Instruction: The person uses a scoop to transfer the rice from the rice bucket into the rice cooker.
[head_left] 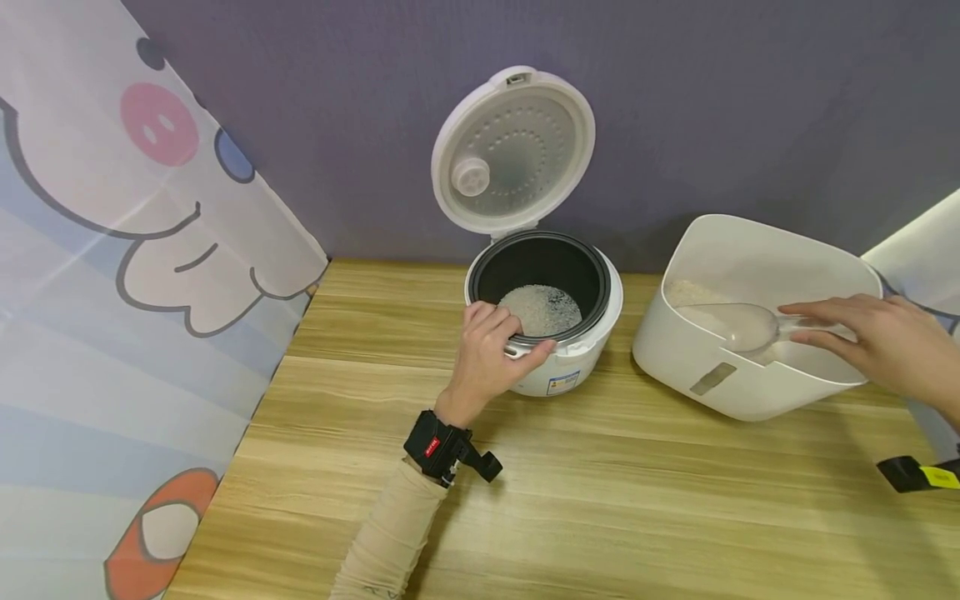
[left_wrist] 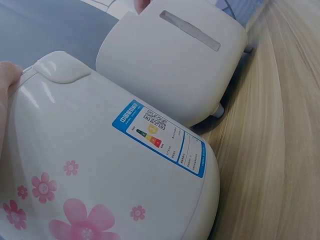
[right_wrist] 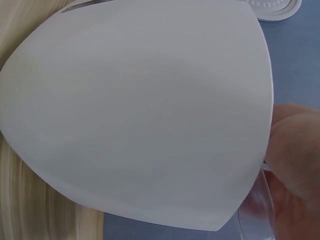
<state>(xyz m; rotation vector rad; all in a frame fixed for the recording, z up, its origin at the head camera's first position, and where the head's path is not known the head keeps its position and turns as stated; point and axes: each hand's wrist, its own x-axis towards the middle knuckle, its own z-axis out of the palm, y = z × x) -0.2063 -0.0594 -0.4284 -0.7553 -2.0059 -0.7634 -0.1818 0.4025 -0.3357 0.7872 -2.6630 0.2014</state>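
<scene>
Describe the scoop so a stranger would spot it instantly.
On the wood-grain table in the head view, right of the rice cooker, stands a topless white rice bin. At its mouth, the right hand grips the scoop by its handle. Unlike the opaque white cooker and bin, it is see-through.

I see the rice cooker (head_left: 592,354) on the table (head_left: 637,492), near the middle of the frame, with rice (head_left: 543,310) inside. Right of it sits a bin (head_left: 686,358), with a scoop (head_left: 750,327) and more rice (head_left: 688,292) inside.
</scene>
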